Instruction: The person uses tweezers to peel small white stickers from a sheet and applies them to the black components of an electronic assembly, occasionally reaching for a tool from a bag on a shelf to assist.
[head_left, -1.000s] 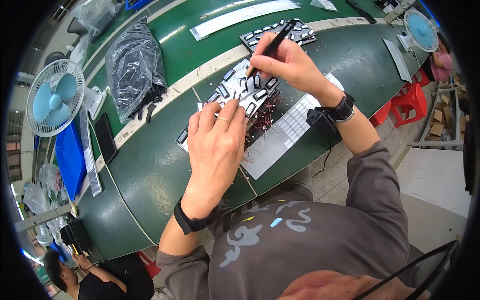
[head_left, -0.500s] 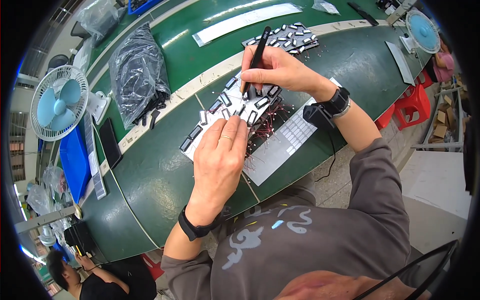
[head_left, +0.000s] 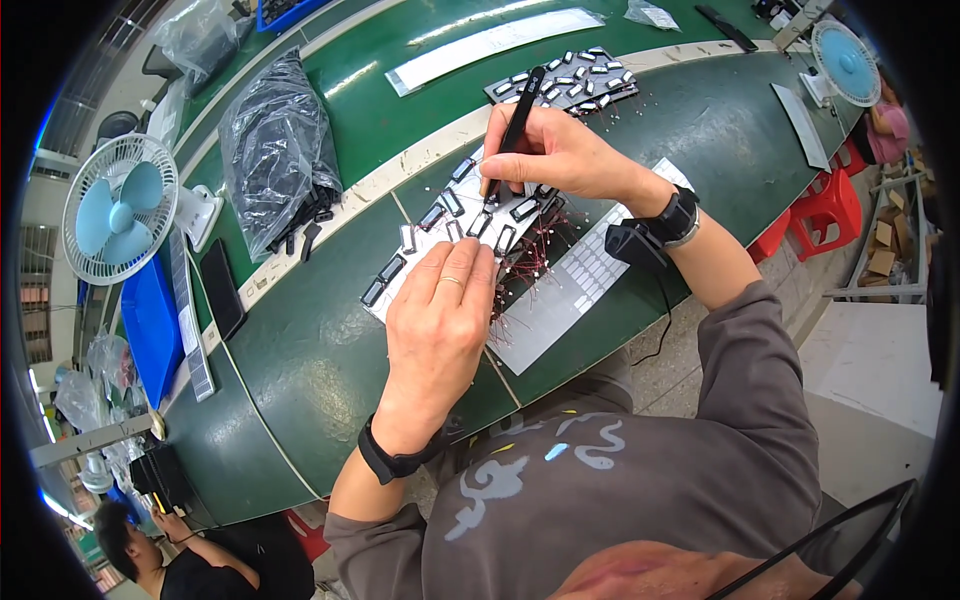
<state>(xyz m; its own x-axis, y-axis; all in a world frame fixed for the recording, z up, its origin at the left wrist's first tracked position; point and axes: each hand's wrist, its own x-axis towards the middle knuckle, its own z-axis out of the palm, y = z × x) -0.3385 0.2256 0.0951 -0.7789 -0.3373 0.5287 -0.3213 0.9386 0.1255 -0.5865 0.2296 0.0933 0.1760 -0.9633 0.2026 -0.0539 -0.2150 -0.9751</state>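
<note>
Tweezers pinched in right hand, probably for precise reach among small black parts ahead of left hand, uncurled on white board, likely for steadying.

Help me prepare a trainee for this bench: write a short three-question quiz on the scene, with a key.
1. Which grip holds the black tweezers?
2. True or false: both fans stand on the picture's left.
3. What colour are the thin wires beside the white-topped board? A green, B red, C yellow.

Key: 1. The right grip. 2. False: one fan is left, the other fan right. 3. B.
</note>
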